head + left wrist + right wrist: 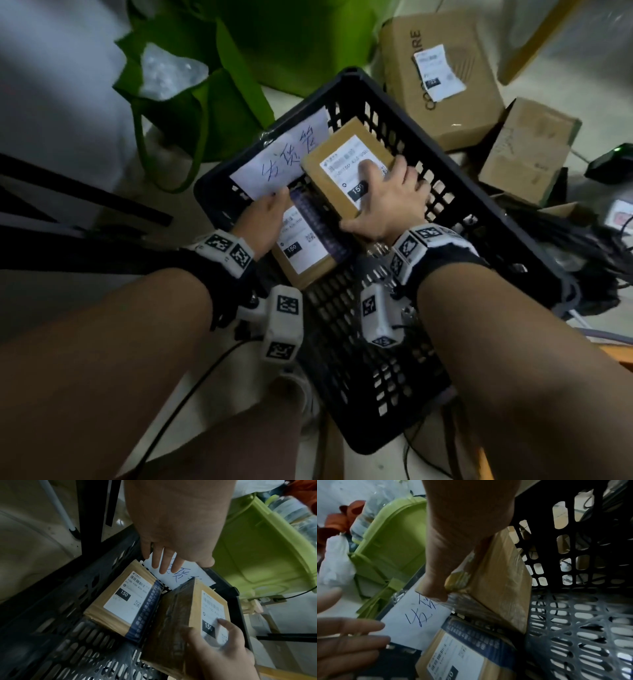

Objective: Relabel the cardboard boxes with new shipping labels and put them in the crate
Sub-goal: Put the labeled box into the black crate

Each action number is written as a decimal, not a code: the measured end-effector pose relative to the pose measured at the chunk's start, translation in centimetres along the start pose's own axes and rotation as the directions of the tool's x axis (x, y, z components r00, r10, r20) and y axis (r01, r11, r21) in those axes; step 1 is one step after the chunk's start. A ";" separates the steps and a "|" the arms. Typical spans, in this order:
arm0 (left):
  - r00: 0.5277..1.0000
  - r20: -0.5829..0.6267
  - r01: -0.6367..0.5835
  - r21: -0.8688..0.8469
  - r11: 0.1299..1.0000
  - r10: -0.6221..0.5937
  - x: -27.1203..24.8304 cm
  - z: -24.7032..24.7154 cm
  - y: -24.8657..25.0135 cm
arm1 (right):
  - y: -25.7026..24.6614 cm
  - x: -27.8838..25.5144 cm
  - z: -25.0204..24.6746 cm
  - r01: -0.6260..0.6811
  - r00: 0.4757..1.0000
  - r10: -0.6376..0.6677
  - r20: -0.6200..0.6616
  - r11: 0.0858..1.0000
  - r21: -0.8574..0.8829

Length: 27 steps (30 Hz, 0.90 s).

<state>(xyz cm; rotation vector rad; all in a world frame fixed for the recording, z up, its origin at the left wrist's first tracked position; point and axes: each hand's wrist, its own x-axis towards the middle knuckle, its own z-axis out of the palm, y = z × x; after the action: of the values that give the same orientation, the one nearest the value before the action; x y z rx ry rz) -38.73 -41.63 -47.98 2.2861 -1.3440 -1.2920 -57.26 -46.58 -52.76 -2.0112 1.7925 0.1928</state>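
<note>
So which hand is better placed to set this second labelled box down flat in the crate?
The right hand. It already grips the tilted box, thumb on its side and fingers over its label, beside the flat box in the crate. The left hand is open, fingers at the handwritten paper.

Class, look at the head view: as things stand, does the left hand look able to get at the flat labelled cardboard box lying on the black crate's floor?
Probably yes. The left hand is open and already right beside the flat labelled cardboard box, whose top is bare; the right hand grips the other, tilted box.
</note>
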 end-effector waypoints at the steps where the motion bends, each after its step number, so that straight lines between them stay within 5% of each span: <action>1: 1.000 0.002 -0.016 -0.006 1.000 0.016 0.3 0.4 -0.1 | 0.2 0.0 0.5 0.010 1.000 -0.010 -0.003 0.999 -0.039; 7: 1.000 -0.003 0.003 -0.048 0.999 -0.003 1.5 1.4 -0.7 | -0.7 1.4 3.5 -0.027 0.988 0.028 0.150 1.000 -0.008; 11: 0.999 -0.015 0.036 -0.086 0.996 -0.038 2.0 0.8 -1.5 | -0.2 1.2 5.4 -0.257 0.926 0.157 0.344 0.928 0.270; 16: 0.999 -0.048 0.019 -0.070 0.997 -0.022 2.2 0.6 -1.1 | 0.6 1.9 5.2 -0.187 0.965 0.079 0.249 0.874 0.448; 22: 0.999 -0.053 0.006 -0.030 1.000 -0.008 2.0 0.6 -0.2 | 1.1 2.7 3.8 -0.160 0.922 0.062 0.382 0.960 0.230; 27: 0.996 -0.087 -0.008 -0.015 1.000 0.007 -0.4 -0.3 1.7 | 0.4 0.8 -0.8 -0.019 0.952 -0.030 0.305 0.987 0.158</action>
<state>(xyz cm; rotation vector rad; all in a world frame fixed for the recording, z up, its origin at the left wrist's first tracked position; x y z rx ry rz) -39.59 -42.35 -46.65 2.2961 -1.3083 -1.1822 -57.63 -47.60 -52.45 -1.7650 1.5560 0.3303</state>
